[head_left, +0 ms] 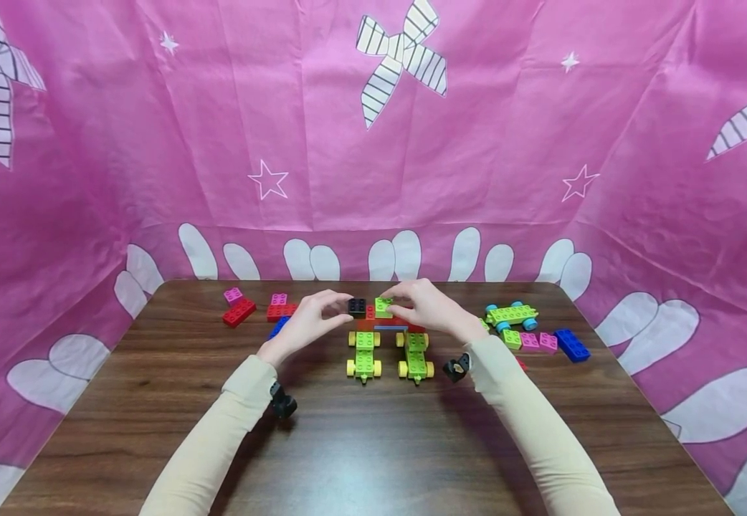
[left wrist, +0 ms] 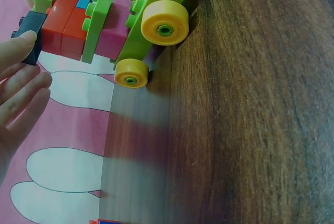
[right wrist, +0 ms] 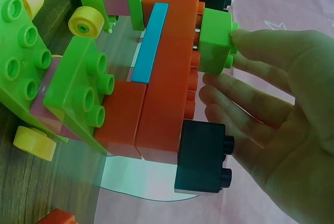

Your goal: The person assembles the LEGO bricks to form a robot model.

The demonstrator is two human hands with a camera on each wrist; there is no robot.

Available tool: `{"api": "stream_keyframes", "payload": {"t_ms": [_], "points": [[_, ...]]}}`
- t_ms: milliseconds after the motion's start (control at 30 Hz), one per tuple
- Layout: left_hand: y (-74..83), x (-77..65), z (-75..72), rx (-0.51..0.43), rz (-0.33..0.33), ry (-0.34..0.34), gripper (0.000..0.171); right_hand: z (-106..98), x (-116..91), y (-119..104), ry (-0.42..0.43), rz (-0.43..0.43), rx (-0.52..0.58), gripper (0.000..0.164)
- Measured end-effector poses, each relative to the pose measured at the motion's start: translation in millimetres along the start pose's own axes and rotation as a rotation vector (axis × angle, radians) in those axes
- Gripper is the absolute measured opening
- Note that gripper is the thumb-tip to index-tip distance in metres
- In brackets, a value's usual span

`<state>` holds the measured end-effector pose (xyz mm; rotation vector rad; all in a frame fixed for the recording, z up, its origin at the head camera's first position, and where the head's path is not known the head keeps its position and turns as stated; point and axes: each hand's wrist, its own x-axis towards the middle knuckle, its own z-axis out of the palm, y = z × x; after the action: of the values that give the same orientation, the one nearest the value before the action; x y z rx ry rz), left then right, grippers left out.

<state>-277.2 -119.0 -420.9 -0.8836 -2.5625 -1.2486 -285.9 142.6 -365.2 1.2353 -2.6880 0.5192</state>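
Note:
A toy block build stands on two light-green bases with yellow wheels, the left base (head_left: 364, 364) and the right base (head_left: 416, 366). Stacked red bricks (right wrist: 171, 51) span across them, with a thin blue piece (right wrist: 151, 44) set in the side. My left hand (head_left: 309, 319) pinches a black brick (left wrist: 33, 31) on the left end of the red top. Near the middle of that top, my right hand (head_left: 430, 308) pinches a light-green brick (right wrist: 215, 41) between thumb and fingers. Another black brick (right wrist: 200, 156) sits on the right end, hidden by the right hand in the head view.
Left on the wooden table (head_left: 348, 451) lie red bricks (head_left: 239, 313), pink bricks (head_left: 233, 294) and a blue brick (head_left: 279, 327). To the right are a green base with blue wheels (head_left: 511, 315), a green brick (head_left: 511, 340), pink bricks (head_left: 529, 341) and a blue brick (head_left: 571, 345).

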Motion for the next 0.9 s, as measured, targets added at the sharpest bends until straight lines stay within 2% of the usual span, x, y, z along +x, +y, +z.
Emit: {"api": "stream_keyframes", "payload": {"t_ms": [900], "points": [[-0.6,0.4,0.8,0.0,-0.012,0.0,0.038,2.8,2.5,-3.2,0.017,0.021,-0.007,0.022]]}}
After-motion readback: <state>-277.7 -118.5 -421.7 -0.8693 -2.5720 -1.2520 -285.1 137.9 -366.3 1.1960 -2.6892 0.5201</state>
